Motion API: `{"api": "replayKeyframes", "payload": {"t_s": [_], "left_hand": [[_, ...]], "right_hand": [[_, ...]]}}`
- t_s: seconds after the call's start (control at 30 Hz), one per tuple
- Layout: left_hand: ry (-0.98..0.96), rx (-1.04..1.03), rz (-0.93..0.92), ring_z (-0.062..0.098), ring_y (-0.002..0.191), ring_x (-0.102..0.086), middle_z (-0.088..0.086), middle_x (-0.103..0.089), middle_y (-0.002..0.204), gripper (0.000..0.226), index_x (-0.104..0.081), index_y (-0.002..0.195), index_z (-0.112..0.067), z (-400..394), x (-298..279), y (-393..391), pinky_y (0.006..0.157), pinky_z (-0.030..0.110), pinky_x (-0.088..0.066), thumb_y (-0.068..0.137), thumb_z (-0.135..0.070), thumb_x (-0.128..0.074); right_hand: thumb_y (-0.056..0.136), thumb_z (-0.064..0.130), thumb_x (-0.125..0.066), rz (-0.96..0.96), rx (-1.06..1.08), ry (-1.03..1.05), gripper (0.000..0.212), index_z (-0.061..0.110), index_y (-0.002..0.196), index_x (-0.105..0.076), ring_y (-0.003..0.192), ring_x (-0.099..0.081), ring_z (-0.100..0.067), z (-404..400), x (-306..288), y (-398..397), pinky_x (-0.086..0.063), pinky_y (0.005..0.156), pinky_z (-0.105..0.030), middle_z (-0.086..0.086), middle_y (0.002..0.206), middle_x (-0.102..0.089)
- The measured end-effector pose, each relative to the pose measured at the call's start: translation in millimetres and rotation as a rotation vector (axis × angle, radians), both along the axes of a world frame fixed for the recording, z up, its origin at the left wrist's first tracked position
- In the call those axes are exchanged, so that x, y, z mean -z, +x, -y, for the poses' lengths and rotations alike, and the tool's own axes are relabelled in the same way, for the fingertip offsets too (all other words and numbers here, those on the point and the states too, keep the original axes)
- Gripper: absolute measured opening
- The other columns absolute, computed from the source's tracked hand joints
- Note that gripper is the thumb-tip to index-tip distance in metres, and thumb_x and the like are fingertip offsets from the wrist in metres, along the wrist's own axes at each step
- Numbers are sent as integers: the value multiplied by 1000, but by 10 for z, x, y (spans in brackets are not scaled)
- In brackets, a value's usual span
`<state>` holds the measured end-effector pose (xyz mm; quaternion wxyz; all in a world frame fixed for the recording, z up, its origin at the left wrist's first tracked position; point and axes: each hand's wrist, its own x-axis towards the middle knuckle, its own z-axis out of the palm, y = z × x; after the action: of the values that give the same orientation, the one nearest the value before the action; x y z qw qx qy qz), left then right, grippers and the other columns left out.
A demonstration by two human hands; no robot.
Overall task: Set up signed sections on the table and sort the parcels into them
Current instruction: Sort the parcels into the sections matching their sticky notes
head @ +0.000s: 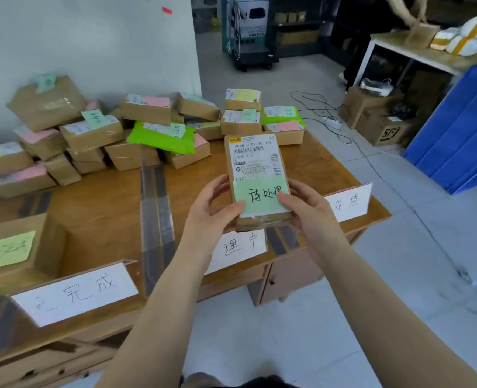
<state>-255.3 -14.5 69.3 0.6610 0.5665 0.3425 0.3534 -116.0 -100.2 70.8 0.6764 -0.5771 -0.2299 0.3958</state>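
Note:
I hold a brown cardboard parcel (pixel 255 163) above the wooden table (pixel 105 197), gripped by both hands. It carries a white shipping label and a green handwritten note. My left hand (pixel 213 211) grips its lower left edge, my right hand (pixel 306 211) its lower right edge. Three white handwritten signs stand along the near table edge: one at left (pixel 75 292), one in the middle (pixel 240 247) partly hidden by my hands, one at right (pixel 349 201). A box with a yellow note (pixel 16 247) sits behind the left sign. A pile of parcels (pixel 147 127) fills the far side.
Clear upright dividers (pixel 156 219) split the table into sections. Blue crates (pixel 461 130) stand at the right, cardboard boxes (pixel 377 116) and cables on the floor beyond. A second table (pixel 416 51) with wrapped parcels and another person stands at the back right.

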Motion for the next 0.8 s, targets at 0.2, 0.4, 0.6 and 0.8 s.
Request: {"api": "replayKeyframes", "payload": {"t_s": [0.2,0.4,0.6,0.8], "left_hand": [[-6,-16,-30,-3,90,-65,-15,-60,114,46,-50,117,-33,147,17,493,70,22,-56,85,-3,-63],[11,-4,-78,-2,91,-64,-17,-59,109,45,-51,119,-31,-12,21,1025,69,19,-55,85,-5,-64],[-31,-26,-96,-6,86,-64,-15,-61,109,43,-53,123,-29,-368,98,1597,61,12,-52,86,-11,-65],[-90,-62,-127,8,107,-61,-11,-64,117,44,-54,126,-28,-687,255,2075,76,21,-57,86,-14,-66]], "right_hand": [[88,11,-63,86,-7,-39,28,27,110,-60,87,-70,-7,146,15,522,-58,71,-23,8,100,-71],[88,16,-64,112,16,-84,25,35,103,-61,91,-69,-8,14,95,1030,-59,77,-27,9,101,-71],[88,17,-64,145,15,-157,24,33,105,-59,89,-70,-11,-333,121,1638,-59,71,-27,7,99,-71],[89,23,-63,193,-33,-274,30,30,116,-55,101,-65,-17,-710,216,2134,-56,86,-35,4,106,-69]]}}
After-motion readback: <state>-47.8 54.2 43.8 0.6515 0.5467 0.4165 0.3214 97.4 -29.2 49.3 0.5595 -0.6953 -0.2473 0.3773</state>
